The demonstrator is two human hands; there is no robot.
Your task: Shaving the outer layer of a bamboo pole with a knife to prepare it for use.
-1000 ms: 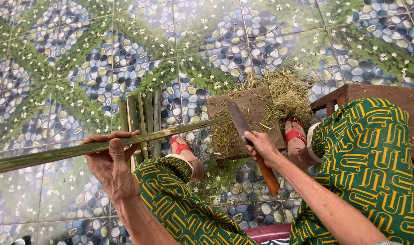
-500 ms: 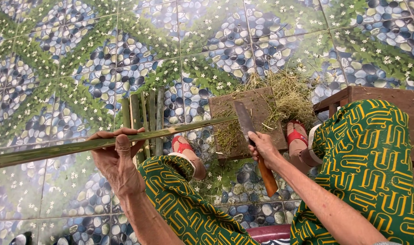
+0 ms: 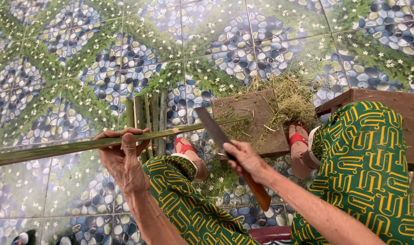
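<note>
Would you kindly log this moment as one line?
left hand: grips bamboo strip | right hand: holds knife | blade over wooden block

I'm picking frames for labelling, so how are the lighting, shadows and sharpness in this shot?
Head view: soft, even daylight, no glare on the floor tiles; only faint shadows under the wooden block. The left hand, bamboo strip and right hand look sharp, the knife blade slightly soft. Tile lines bend near the edges, so some wide-angle distortion.
</note>
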